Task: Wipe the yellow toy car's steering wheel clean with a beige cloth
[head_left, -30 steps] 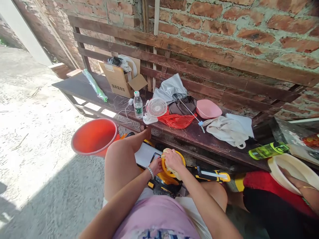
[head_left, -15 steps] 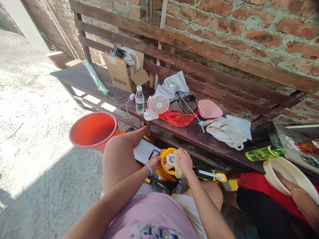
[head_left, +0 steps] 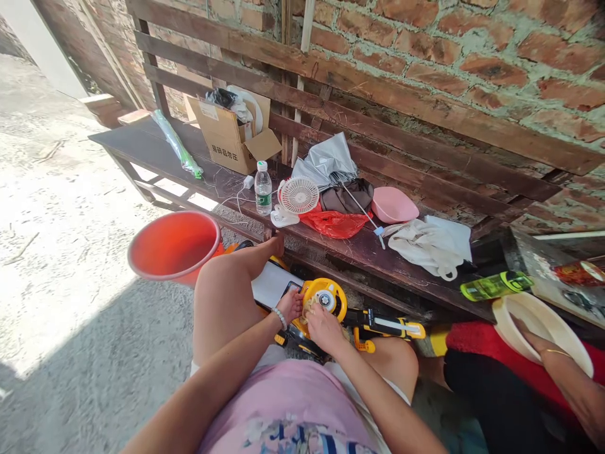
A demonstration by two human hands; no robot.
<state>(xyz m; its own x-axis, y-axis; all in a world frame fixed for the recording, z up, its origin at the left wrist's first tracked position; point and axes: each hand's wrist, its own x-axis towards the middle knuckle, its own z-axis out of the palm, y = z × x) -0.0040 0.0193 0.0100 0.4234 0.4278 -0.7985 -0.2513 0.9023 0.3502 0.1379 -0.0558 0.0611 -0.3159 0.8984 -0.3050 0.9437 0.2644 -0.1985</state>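
A yellow toy steering wheel (head_left: 339, 291) with a white and grey hub sits on a yellow and black ride-on toy (head_left: 278, 282) between my legs. My left hand (head_left: 289, 305), wearing a beaded bracelet, has its fingers curled at the wheel's left rim; the exact contact is partly hidden. My right hand (head_left: 325, 328) is closed on a pale yellow cloth (head_left: 309, 306) and presses it to the wheel's lower left part. Most of the cloth is covered by the fingers. To the right extends the toy's black and yellow arm (head_left: 397, 326).
An orange bucket (head_left: 172, 246) stands at left on the concrete. The dark wooden bench (head_left: 227, 189) holds a cardboard box (head_left: 220, 135), water bottle (head_left: 263, 189), white fan (head_left: 299, 195), pink bowl (head_left: 394, 205) and green bottle (head_left: 494, 287). At right, another person's hand reaches into a cream basin (head_left: 503, 312).
My right hand has moved with the cloth from the wheel's right side, across the hub, to its lower left. The left hand has shifted slightly outward at the left rim.
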